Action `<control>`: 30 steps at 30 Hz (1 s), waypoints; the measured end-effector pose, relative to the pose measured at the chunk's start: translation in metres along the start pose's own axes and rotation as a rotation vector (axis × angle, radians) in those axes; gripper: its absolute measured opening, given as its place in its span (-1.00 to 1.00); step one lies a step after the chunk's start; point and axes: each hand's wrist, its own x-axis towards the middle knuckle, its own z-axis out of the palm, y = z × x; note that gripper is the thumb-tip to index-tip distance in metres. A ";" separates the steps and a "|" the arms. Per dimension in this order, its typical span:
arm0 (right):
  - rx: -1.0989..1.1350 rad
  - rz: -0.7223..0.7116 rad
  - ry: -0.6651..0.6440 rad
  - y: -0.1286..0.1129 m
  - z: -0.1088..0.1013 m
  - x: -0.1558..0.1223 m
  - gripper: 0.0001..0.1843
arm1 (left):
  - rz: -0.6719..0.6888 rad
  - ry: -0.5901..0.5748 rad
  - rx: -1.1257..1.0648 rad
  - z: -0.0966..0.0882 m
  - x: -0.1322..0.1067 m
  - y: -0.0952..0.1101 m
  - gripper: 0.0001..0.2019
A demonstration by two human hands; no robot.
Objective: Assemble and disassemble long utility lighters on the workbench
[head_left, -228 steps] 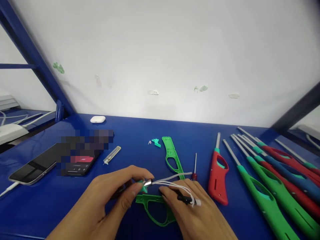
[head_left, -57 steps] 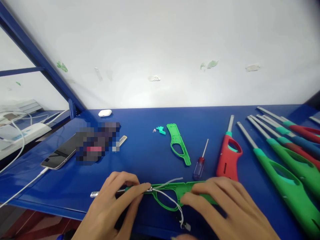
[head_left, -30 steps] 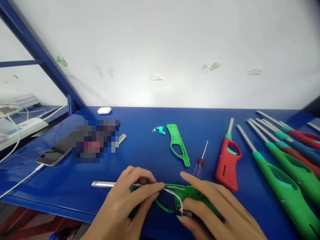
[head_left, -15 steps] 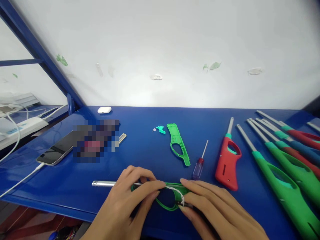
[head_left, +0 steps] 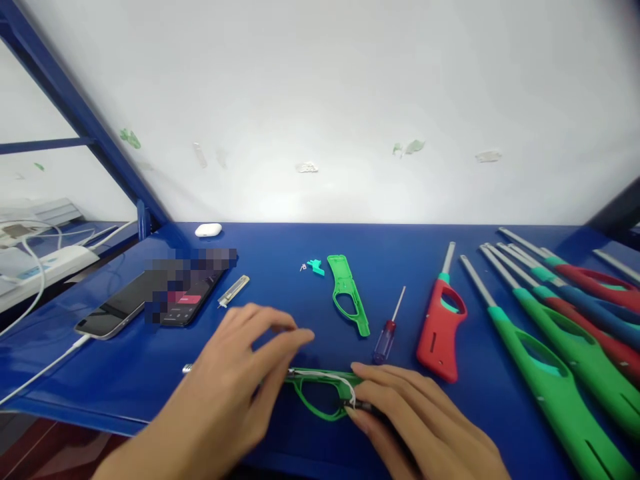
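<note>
Head view: the left hand [head_left: 235, 383] lies over the nozzle end of a green lighter half-shell [head_left: 320, 399] on the blue counter [head_left: 280, 293], its grip loosely spread, fingertips resting at the shell's front where a white wire [head_left: 325, 378] enters. The right hand [head_left: 420, 423] presses down on the shell's rear, its grip closed on the shell beside a small black part; how tightly cannot be told. The wire and tube appear seated in the shell; the matching green cover [head_left: 347, 293] lies beyond the hands, not yet fitted, with a teal trigger piece [head_left: 315, 267] further back. A screwdriver [head_left: 387, 330] sits just past the right hand, a red lighter [head_left: 440, 330] and more finished lighters [head_left: 560, 360] to its right.
</note>
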 end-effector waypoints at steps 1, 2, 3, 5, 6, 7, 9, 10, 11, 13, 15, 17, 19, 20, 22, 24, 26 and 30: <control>0.009 -0.001 0.009 0.000 0.001 0.000 -0.78 | 0.041 -0.008 0.041 -0.004 0.011 -0.007 -0.65; 0.019 -0.004 0.018 -0.001 0.002 0.000 -0.79 | 0.067 -0.032 0.090 -0.006 0.024 -0.015 -0.67; 0.026 -0.010 0.033 -0.001 0.002 0.000 -0.78 | 0.079 -0.091 0.147 -0.007 0.037 -0.024 -0.67; 0.032 -0.022 0.059 -0.001 0.005 -0.001 -0.77 | 0.102 -0.187 0.204 -0.002 0.064 -0.042 -0.66; 0.033 -0.026 0.070 0.000 0.006 -0.001 -0.76 | 0.116 -0.210 0.206 0.004 0.076 -0.051 -0.66; 0.033 -0.035 0.080 0.000 0.007 -0.002 -0.76 | 0.135 -0.236 0.207 0.010 0.088 -0.059 -0.65; 0.035 -0.055 0.095 0.001 0.010 -0.003 -0.76 | 0.161 -0.267 0.208 0.025 0.107 -0.074 -0.66; 0.037 -0.062 0.100 0.001 0.012 -0.003 -0.77 | 0.175 -0.286 0.201 0.031 0.113 -0.079 -0.72; 0.039 -0.066 0.109 0.001 0.013 -0.004 -0.77 | 0.181 -0.296 0.192 0.036 0.119 -0.083 -0.80; 0.042 -0.062 0.123 0.001 0.017 -0.004 -0.78 | 0.183 -0.292 0.168 0.038 0.123 -0.086 -0.87; 0.046 -0.055 0.131 0.000 0.019 -0.004 -0.78 | 0.162 -0.246 0.136 0.031 0.119 -0.079 -0.88; 0.046 -0.057 0.133 0.000 0.020 -0.004 -0.77 | 0.121 -0.178 0.092 0.017 0.106 -0.065 -0.83; 0.045 -0.059 0.129 -0.001 0.019 -0.004 -0.75 | 0.071 -0.114 0.038 0.003 0.086 -0.045 -0.81; 0.043 -0.061 0.121 -0.001 0.018 -0.003 -0.74 | 0.046 -0.094 0.011 -0.003 0.074 -0.034 -0.82; 0.036 -0.069 0.114 -0.001 0.016 -0.002 -0.73 | -0.065 -0.028 -0.138 -0.008 0.050 -0.013 -0.87; 0.032 -0.073 0.109 -0.001 0.014 -0.001 -0.72 | -0.151 -0.009 -0.260 -0.004 0.027 0.002 -0.89; 0.029 -0.074 0.105 -0.001 0.013 0.000 -0.71 | -0.194 0.051 -0.292 0.003 0.011 0.012 -0.93; 0.006 -0.091 0.095 0.000 0.011 0.000 -0.68 | -0.296 0.099 -0.377 0.015 -0.001 0.023 -0.80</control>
